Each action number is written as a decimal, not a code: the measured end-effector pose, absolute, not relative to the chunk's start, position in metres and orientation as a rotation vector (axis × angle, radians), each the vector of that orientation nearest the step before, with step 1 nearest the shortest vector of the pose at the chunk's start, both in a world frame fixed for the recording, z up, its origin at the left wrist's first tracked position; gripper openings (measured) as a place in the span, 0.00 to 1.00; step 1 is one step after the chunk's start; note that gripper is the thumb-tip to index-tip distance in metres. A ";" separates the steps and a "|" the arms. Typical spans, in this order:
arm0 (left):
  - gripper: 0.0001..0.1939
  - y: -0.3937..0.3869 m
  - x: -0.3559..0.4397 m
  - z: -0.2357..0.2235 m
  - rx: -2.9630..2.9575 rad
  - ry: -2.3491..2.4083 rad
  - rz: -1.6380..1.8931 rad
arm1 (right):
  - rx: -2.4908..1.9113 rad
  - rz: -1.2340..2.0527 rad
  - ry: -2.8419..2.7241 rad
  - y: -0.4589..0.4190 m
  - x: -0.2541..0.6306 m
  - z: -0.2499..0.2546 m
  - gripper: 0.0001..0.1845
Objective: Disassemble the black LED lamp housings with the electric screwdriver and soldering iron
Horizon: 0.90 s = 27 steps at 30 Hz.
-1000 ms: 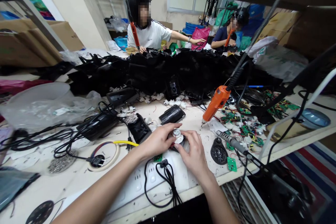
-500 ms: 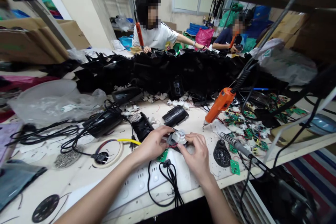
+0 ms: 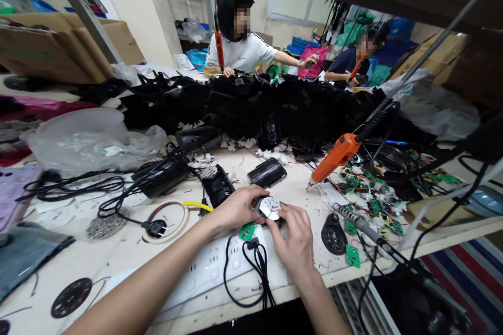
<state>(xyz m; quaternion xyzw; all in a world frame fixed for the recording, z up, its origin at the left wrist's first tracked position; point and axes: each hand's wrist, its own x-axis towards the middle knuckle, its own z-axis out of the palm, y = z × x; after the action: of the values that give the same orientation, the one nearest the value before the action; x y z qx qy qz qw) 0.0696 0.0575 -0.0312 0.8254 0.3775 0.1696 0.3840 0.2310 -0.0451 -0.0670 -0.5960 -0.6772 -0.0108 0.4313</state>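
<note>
Between both hands, just above the bench, is a small black plastic housing (image 3: 257, 204) with a white plate and a round silver-white motor-like part (image 3: 271, 206) on top. My left hand (image 3: 238, 208) grips its left side, thumb and fingers closed around the edge. From the right, my right hand (image 3: 294, 227) pinches the housing beside the white plate, fingers bent. Thin red wire shows near the left thumb. A green circuit board (image 3: 247, 231) lies under my left hand. Behind the hands rests a black half-shell (image 3: 267, 171), and an open black shell (image 3: 218, 187) sits to the left.
An orange electric screwdriver (image 3: 334, 158) hangs at right, near a soldering iron (image 3: 359, 225) and heaped circuit boards (image 3: 363, 188). A bundled black cord (image 3: 257, 267) lies by a white power strip (image 3: 212, 264). Black parts (image 3: 236, 104) pile up before two co-workers.
The view has shifted, so the bench sits further right. My hands turned the housing, and its white plate and round part are now more exposed. A co-worker's outstretched arm dipped and rose again.
</note>
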 end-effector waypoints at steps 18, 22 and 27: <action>0.32 0.053 0.071 -0.028 2.036 1.075 0.423 | -1.501 0.195 -1.475 -0.048 0.243 -0.078 0.06; 0.29 0.050 0.070 -0.024 2.001 1.046 0.427 | -1.491 0.183 -1.512 -0.046 0.240 -0.079 0.05; 0.29 0.049 0.068 -0.026 1.951 1.032 0.430 | -1.510 0.247 -1.552 -0.044 0.243 -0.074 0.04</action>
<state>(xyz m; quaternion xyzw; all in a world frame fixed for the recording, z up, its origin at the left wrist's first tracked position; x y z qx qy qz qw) 0.0678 0.0489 -0.0261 0.7826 0.4141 0.1726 0.4316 0.2433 -0.0442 -0.0744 -0.6143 -0.6313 0.1004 0.4627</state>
